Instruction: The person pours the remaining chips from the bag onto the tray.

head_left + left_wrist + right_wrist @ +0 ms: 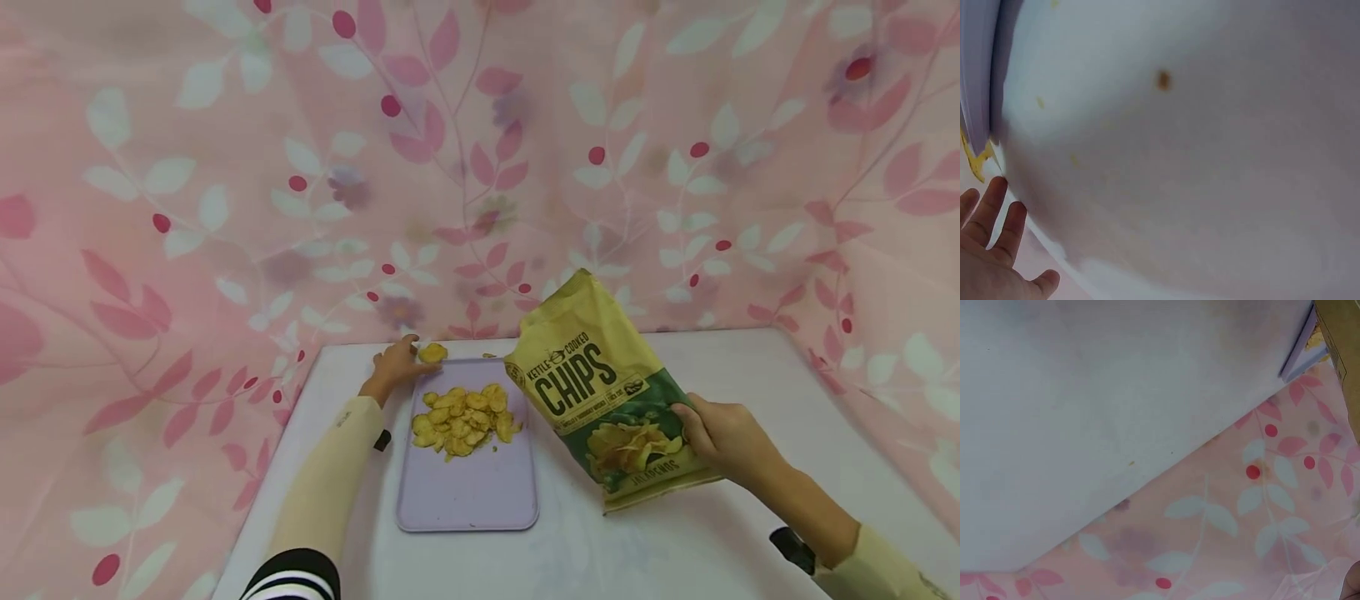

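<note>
My left hand (395, 367) reaches to the back left corner of a lilac tray (468, 500), its fingers spread close beside a loose potato chip (432, 353) just past the rim. In the left wrist view, the fingertips come near that chip (975, 159), which the tray's edge partly covers. A heap of potato chips (465, 417) lies on the tray's back half. On the right, my right hand (731, 437) grips a yellow and green bag of chips (607, 400) near its bottom edge, thumb across the front. The bag tilts left over the tray's right side; its opening is hidden.
The white table (615, 550) ends at a pink floral cloth (465, 167) hanging close behind it. A few crumbs lie on the table, including a brown speck (1164, 80). Another chip piece (489, 356) lies behind the tray.
</note>
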Tool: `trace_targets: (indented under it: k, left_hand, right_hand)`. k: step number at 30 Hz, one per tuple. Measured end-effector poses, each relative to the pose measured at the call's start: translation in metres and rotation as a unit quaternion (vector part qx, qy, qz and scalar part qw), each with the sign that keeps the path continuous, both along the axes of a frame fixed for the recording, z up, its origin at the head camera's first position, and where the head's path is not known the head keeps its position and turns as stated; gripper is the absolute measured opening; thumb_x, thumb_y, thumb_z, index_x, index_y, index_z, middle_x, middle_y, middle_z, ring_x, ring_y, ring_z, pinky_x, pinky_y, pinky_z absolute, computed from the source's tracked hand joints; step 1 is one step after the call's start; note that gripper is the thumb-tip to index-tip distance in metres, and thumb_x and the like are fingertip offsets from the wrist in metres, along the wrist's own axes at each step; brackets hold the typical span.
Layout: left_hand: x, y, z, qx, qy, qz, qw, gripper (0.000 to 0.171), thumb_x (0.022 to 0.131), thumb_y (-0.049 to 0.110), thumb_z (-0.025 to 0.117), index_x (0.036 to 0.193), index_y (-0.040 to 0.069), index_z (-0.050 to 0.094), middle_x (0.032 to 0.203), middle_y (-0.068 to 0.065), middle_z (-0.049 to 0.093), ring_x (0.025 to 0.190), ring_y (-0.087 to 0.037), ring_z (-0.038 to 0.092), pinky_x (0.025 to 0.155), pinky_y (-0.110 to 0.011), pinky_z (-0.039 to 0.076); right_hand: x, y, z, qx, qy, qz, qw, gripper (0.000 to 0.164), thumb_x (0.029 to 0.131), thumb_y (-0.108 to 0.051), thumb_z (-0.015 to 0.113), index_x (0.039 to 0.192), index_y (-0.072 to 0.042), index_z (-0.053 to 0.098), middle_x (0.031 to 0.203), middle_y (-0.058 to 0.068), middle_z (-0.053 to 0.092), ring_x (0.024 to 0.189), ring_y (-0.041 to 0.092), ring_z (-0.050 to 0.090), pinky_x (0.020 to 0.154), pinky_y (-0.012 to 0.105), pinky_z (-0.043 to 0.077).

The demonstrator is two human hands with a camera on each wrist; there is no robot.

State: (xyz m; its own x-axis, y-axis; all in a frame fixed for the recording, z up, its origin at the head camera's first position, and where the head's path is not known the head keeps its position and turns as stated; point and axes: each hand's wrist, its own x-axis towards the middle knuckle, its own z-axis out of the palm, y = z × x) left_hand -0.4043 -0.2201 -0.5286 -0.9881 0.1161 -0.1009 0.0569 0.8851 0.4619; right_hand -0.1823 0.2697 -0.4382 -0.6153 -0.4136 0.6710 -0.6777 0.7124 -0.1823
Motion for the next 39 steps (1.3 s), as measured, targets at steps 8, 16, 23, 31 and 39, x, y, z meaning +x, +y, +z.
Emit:
trace_targets:
  k: [8,16,23,31,39]
  left_hand:
    - [0.000,0.005,-0.006,0.005,0.027,0.000,0.9996,0.079,0.082,0.048,0.077,0.143,0.009,0.046,0.124,-0.012,0.066,0.117,-0.036,0.058,0.109,-0.068,0.021]
    - [-0.007,0.016,-0.007,-0.005,0.041,-0.005,0.9991,0.082,0.079,0.056,0.077,0.140,0.008,0.050,0.122,-0.012,0.068,0.120,-0.035,0.059,0.110,-0.076,0.006]
    - [-0.007,0.023,-0.009,-0.036,0.062,0.006,0.9974,0.069,0.082,0.053,0.074,0.132,0.009,0.057,0.120,-0.013,0.070,0.118,-0.036,0.061,0.112,-0.074,0.004]
    - [-0.001,0.018,0.005,-0.056,0.096,-0.025,0.9935,0.071,0.085,0.054,0.071,0.137,0.007,0.055,0.107,-0.011,0.074,0.117,-0.037,0.061,0.112,-0.074,0.000]
    - [0.018,0.023,0.018,-0.074,0.107,-0.116,0.9847,0.071,0.087,0.057,0.068,0.138,0.010,0.054,0.110,-0.005,0.074,0.112,-0.032,0.064,0.112,-0.074,0.003]
  right_hand:
    - [-0.004,0.000,-0.009,-0.005,0.032,0.018,0.999,0.045,0.107,-0.039,0.036,0.070,-0.015,0.040,0.059,-0.018,0.029,0.052,-0.012,0.018,0.045,0.010,0.025]
    - [-0.007,0.004,-0.015,-0.003,0.034,0.008,0.999,0.046,0.107,-0.042,0.034,0.070,-0.015,0.041,0.058,-0.019,0.029,0.051,-0.012,0.020,0.045,0.010,0.025]
    - [-0.007,0.005,-0.019,0.002,0.031,0.007,0.999,0.046,0.107,-0.042,0.034,0.071,-0.015,0.041,0.059,-0.018,0.030,0.052,-0.011,0.019,0.046,0.011,0.026]
    - [-0.009,0.005,-0.019,-0.006,0.020,0.000,1.000,0.046,0.107,-0.042,0.035,0.070,-0.016,0.040,0.058,-0.018,0.028,0.051,-0.011,0.018,0.045,0.011,0.024]
    - [-0.009,0.005,-0.018,0.003,0.038,0.004,0.999,0.049,0.107,-0.046,0.031,0.070,-0.015,0.041,0.059,-0.017,0.028,0.052,-0.009,0.018,0.046,0.014,0.025]
